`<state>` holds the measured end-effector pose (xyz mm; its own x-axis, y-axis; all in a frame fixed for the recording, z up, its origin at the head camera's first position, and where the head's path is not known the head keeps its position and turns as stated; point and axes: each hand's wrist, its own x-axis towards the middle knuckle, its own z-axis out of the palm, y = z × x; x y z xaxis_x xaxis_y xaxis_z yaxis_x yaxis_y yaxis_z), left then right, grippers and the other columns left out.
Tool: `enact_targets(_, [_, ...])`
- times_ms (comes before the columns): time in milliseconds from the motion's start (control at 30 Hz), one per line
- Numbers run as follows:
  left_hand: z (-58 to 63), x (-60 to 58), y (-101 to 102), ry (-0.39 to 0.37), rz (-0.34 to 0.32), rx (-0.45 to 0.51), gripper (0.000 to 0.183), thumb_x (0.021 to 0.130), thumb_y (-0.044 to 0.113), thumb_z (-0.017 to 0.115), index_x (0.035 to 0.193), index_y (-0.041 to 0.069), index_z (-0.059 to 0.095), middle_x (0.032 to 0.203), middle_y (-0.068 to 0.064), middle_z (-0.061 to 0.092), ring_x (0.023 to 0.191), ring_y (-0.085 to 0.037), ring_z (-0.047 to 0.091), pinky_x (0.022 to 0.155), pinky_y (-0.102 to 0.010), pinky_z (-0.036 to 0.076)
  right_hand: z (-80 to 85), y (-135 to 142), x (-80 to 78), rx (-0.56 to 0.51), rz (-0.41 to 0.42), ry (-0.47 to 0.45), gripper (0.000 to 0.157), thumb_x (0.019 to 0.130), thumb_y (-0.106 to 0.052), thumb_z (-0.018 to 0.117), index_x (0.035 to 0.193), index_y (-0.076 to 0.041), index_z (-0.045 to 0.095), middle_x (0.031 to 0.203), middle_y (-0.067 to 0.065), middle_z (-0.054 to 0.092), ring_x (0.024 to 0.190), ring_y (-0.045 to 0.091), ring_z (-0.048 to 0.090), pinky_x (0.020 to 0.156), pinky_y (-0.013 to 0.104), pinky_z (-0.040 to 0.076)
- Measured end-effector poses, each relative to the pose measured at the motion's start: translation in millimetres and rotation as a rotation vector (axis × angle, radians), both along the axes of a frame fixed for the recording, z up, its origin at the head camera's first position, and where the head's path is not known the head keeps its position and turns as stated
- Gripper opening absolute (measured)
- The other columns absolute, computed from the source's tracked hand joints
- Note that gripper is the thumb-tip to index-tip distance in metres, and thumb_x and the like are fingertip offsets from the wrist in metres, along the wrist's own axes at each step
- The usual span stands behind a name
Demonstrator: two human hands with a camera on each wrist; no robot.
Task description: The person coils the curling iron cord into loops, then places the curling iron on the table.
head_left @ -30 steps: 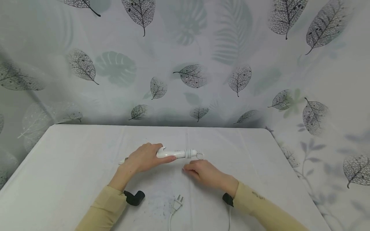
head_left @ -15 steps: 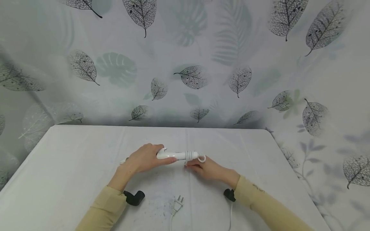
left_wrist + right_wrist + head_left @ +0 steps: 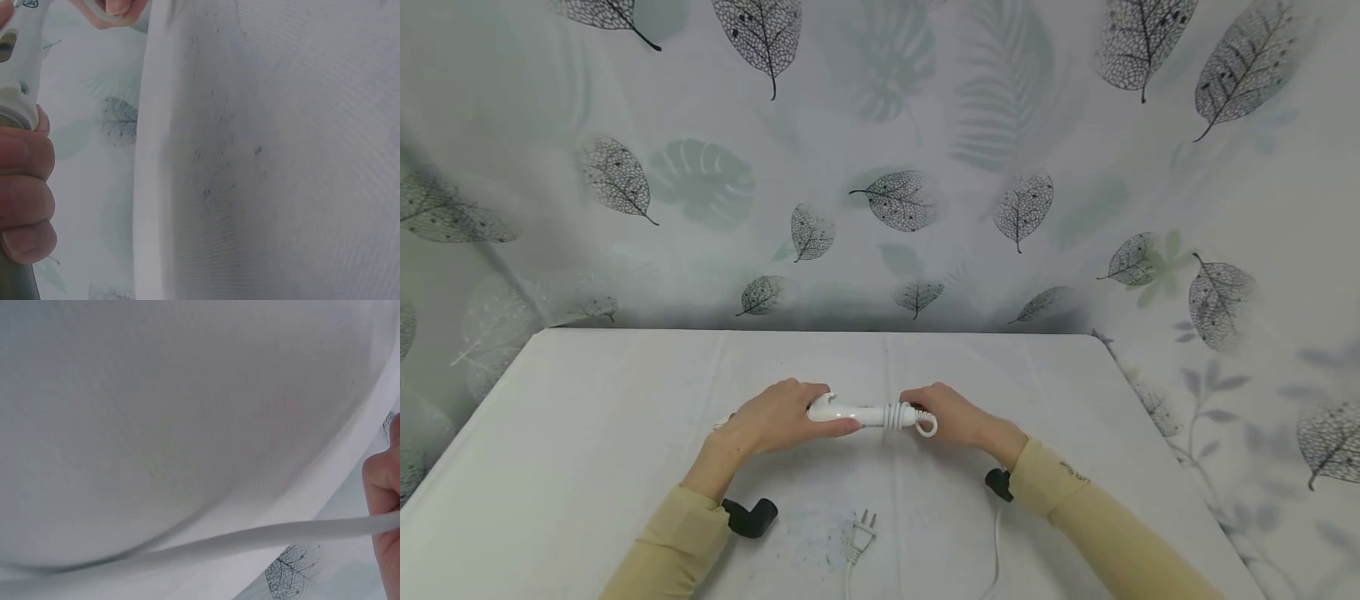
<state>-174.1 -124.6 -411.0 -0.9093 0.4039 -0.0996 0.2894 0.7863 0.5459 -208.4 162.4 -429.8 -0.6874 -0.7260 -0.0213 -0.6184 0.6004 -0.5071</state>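
Observation:
My left hand [image 3: 778, 414] grips a white curling iron [image 3: 850, 414] from above, held sideways over the table. In the left wrist view, curled fingers [image 3: 26, 200] wrap its dull metallic barrel [image 3: 17, 284], below the white handle [image 3: 20, 78]. Several turns of white power cord [image 3: 897, 416] circle the handle's right end, where a small loop hangs. Close beside that end, my right hand [image 3: 951, 414] holds the cord with bent fingers. In the right wrist view, the cord [image 3: 250, 539] runs into this hand [image 3: 382, 481]. Its fingertips are partly hidden.
A two-pin plug [image 3: 862, 533] lies on the white-covered table [image 3: 625, 442], toward the near edge. Another stretch of cord hangs below the right wrist. Black wrist-camera mounts [image 3: 752, 517] sit under both forearms. A leaf-patterned curtain [image 3: 850, 125] stands behind the table.
My right hand has moved from below the handle, up past its near side, to its right end, carrying the cord around. The left hand stays nearly still on the curling iron.

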Motion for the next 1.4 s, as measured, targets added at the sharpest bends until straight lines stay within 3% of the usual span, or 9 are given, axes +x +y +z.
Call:
enact_targets(200, [-2.0,0.3,0.8,-0.015,-0.012,-0.005,0.059,0.075,0.085,0.057,0.085,0.028,0.059,0.072,0.004,0.055,0.065,-0.013,0.049,0.058,-0.031,0.041,4.4,-0.7,-3.2,0.003,-0.005,0.038,0.008,0.098,-0.005,0.062,0.093,-0.012,0.065,0.078,-0.006,0.063,0.066,0.005,0.047,0.066,0.022,0.042])
enact_targets(333, [-2.9,0.4,1.4,-0.014,-0.012,-0.009,0.057,0.074,0.084,0.059,0.083,0.028,0.059,0.071,0.005,0.055,0.064,-0.012,0.05,0.058,-0.031,0.041,6.4,-1.7,-6.5,0.0,-0.012,0.033,0.014,0.101,-0.018,0.059,0.091,-0.012,0.064,0.075,-0.007,0.062,0.063,0.003,0.044,0.062,0.021,0.041])
enact_targets(733, [-5.2,0.8,2.3,-0.03,-0.005,-0.067,0.062,0.072,0.087,0.058,0.092,0.028,0.064,0.078,0.007,0.057,0.073,-0.012,0.051,0.065,-0.031,0.042,14.2,-4.8,-10.3,0.068,-0.029,0.029,0.015,0.103,-0.017,0.055,0.099,-0.006,0.064,0.081,-0.001,0.064,0.065,0.005,0.046,0.064,0.023,0.042])
enact_targets(933, [-5.7,0.9,3.4,-0.058,-0.025,-0.067,0.057,0.072,0.086,0.06,0.078,0.029,0.059,0.072,0.006,0.055,0.069,-0.011,0.05,0.063,-0.031,0.041,20.5,-7.5,-5.9,0.029,-0.102,0.076,0.017,0.102,-0.024,0.059,0.096,-0.008,0.063,0.07,-0.005,0.056,0.059,0.004,0.043,0.058,0.022,0.039])
enact_targets(1400, [-10.4,1.1,5.2,-0.102,0.008,-0.102,0.058,0.072,0.084,0.061,0.083,0.027,0.061,0.078,0.004,0.056,0.073,-0.013,0.05,0.064,-0.031,0.041,29.2,-15.8,6.8,-0.076,-0.147,0.111,0.015,0.101,-0.021,0.06,0.09,-0.011,0.061,0.069,-0.007,0.054,0.059,0.004,0.042,0.059,0.022,0.039])
